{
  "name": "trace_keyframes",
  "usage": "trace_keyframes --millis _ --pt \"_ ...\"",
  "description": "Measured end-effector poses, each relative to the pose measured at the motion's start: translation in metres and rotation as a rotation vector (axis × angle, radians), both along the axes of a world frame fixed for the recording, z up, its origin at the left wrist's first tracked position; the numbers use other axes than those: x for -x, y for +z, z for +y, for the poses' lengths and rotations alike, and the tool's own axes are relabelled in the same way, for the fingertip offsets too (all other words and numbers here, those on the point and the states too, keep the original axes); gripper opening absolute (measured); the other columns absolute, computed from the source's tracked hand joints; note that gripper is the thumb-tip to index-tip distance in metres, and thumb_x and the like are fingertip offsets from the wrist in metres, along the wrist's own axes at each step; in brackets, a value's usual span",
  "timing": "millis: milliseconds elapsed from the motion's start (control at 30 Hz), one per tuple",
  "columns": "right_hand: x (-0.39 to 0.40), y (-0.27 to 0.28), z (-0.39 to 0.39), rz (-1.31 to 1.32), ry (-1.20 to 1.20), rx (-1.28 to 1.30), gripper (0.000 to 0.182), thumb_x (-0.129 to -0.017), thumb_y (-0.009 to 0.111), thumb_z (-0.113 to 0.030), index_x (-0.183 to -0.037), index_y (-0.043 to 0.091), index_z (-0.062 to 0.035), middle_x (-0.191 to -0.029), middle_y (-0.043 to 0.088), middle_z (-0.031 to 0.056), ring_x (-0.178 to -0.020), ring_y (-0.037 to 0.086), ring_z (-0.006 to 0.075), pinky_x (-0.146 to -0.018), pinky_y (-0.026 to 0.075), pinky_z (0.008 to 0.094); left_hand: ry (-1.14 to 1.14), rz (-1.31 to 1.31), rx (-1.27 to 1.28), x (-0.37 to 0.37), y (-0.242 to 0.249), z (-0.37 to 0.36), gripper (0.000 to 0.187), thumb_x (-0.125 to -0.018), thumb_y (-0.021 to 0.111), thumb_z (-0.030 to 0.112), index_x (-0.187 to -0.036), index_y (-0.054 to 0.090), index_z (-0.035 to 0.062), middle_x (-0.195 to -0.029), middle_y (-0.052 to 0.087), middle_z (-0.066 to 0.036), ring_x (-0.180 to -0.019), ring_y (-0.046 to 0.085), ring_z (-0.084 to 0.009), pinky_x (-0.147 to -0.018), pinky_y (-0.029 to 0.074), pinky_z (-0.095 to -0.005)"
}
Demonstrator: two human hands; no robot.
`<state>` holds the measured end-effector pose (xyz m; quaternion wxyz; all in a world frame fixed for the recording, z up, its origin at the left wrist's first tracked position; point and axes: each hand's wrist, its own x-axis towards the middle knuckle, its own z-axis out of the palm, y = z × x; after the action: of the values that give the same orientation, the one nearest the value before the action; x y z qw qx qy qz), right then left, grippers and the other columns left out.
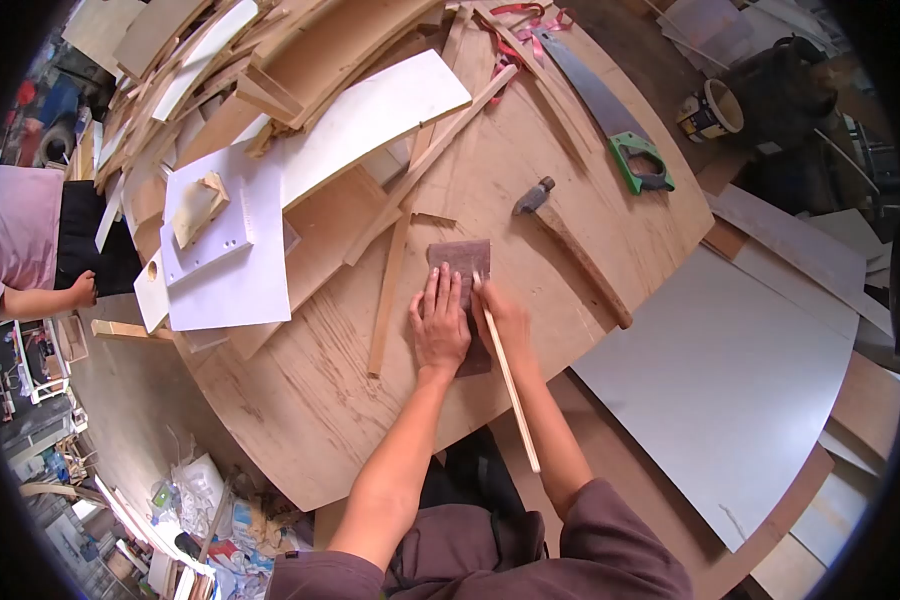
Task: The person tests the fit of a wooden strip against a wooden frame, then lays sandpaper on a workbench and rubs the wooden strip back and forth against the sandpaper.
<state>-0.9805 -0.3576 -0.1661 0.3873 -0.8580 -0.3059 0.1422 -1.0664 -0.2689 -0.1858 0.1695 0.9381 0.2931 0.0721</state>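
Observation:
My left hand (440, 322) lies flat on a dark brown sheet (459, 253) that looks like sandpaper, its fingers stretched out over the sheet's middle. Beside it, my right hand (504, 318) is closed round a thin pale wooden stick (515, 405). The stick's upper end sits at the sheet's right edge, and its other end slants down toward my right forearm. My right fingertips are partly hidden. A hammer (575, 250) with a wooden handle lies to the right of my hands. On the left a narrow wood strip (389, 300) rests on the wooden table (300, 420).
A green-handled handsaw (638, 160) lies near the table's right edge. Scrap wood is piled at the far left, with a white board (238, 285) beside it. Large panels (730, 380) lean at the right. Another person's hand (84, 290) shows at far left.

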Motion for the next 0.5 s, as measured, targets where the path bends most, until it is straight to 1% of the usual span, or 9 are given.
trace_keyframes --millis 33,100,167,233,300,333,367,433,500 --pt "0.012 -0.001 -0.016 0.031 0.0 0.029 0.004 -0.095 0.06 -0.011 -0.096 0.057 -0.0089 -0.075 0.06 0.0199 -0.069 0.062 0.0416 -0.057 0.045 0.045 0.008 -0.004 0.011 0.0 0.0 -0.002 0.056 -0.094 0.046 0.015 -0.149 0.047 0.0088 -0.162 0.036 -0.006 -0.15 0.032 -0.0201 -0.118 0.024 -0.0441" --pt "0.032 0.001 -0.039 0.003 0.018 -0.018 0.003 -0.093 0.061 -0.01 -0.095 0.06 -0.0098 -0.074 0.06 0.0188 -0.069 0.064 0.04 -0.056 0.046 0.0443 0.003 0.008 0.006 -0.001 0.0 -0.001 0.057 -0.093 0.048 0.015 -0.15 0.046 0.0091 -0.162 0.036 -0.006 -0.15 0.031 -0.0199 -0.118 0.024 -0.0436" --pt "0.044 -0.007 -0.05 -0.029 -0.009 0.086 0.007 -0.093 0.062 -0.012 -0.1 0.06 -0.0117 -0.076 0.061 0.0174 -0.069 0.065 0.0387 -0.057 0.046 0.0447 0.0 0.026 0.001 0.001 -0.001 -0.003 0.059 -0.091 0.051 0.015 -0.15 0.046 0.0095 -0.162 0.036 -0.005 -0.151 0.03 -0.0196 -0.118 0.025 -0.0432" --pt "0.025 0.004 -0.026 -0.027 -0.004 0.083 0.008 -0.094 0.061 -0.013 -0.102 0.059 -0.0116 -0.077 0.061 0.0183 -0.07 0.063 0.0407 -0.057 0.046 0.0456 0.003 0.007 -0.011 0.0 0.001 -0.002 0.058 -0.092 0.049 0.015 -0.15 0.046 0.0092 -0.162 0.036 -0.006 -0.151 0.03 -0.0195 -0.118 0.025 -0.0434" --pt "-0.002 -0.002 0.003 -0.082 -0.002 -0.034 0.008 -0.096 0.059 -0.014 -0.102 0.056 -0.0102 -0.078 0.059 0.0196 -0.07 0.061 0.0425 -0.058 0.045 0.0465 0.002 -0.003 0.002 -0.001 0.0 -0.001 0.058 -0.092 0.048 0.015 -0.15 0.046 0.0086 -0.162 0.036 -0.006 -0.15 0.031 -0.02 -0.118 0.024 -0.0441" --pt "-0.008 0.0 0.013 -0.009 -0.016 -0.029 0.005 -0.096 0.057 -0.012 -0.099 0.055 -0.0085 -0.078 0.058 0.0209 -0.071 0.06 0.044 -0.058 0.045 0.0473 -0.002 -0.006 0.023 0.001 0.0 -0.001 0.058 -0.092 0.047 0.015 -0.15 0.046 0.008 -0.162 0.036 -0.007 -0.15 0.032 -0.0204 -0.118 0.023 -0.0449" --pt "-0.004 0.002 0.011 -0.005 -0.016 -0.033 0.005 -0.096 0.057 -0.012 -0.099 0.055 -0.0085 -0.078 0.058 0.0209 -0.071 0.06 0.044 -0.058 0.045 0.0473 -0.002 -0.002 0.019 0.002 0.0 0.0 0.058 -0.092 0.047 0.015 -0.15 0.046 0.008 -0.162 0.036 -0.007 -0.15 0.032 -0.0204 -0.118 0.023 -0.0449" --pt "0.013 0.004 -0.011 0.032 -0.005 -0.029 0.006 -0.094 0.059 -0.011 -0.097 0.054 -0.008 -0.077 0.058 0.0209 -0.07 0.06 0.0435 -0.058 0.045 0.0478 0.003 -0.045 0.034 0.001 -0.002 -0.001 0.059 -0.092 0.047 0.015 -0.15 0.046 0.0082 -0.162 0.036 -0.007 -0.15 0.032 -0.0201 -0.118 0.023 -0.0449" --pt "0.039 0.004 -0.038 0.064 -0.005 0.039 0.009 -0.092 0.062 -0.011 -0.097 0.056 -0.0083 -0.076 0.058 0.0206 -0.07 0.061 0.0428 -0.058 0.045 0.0478 -0.001 -0.017 0.009 0.0 -0.003 -0.003 0.059 -0.091 0.049 0.016 -0.15 0.046 0.0086 -0.162 0.036 -0.006 -0.15 0.031 -0.0196 -0.118 0.024 -0.0444"
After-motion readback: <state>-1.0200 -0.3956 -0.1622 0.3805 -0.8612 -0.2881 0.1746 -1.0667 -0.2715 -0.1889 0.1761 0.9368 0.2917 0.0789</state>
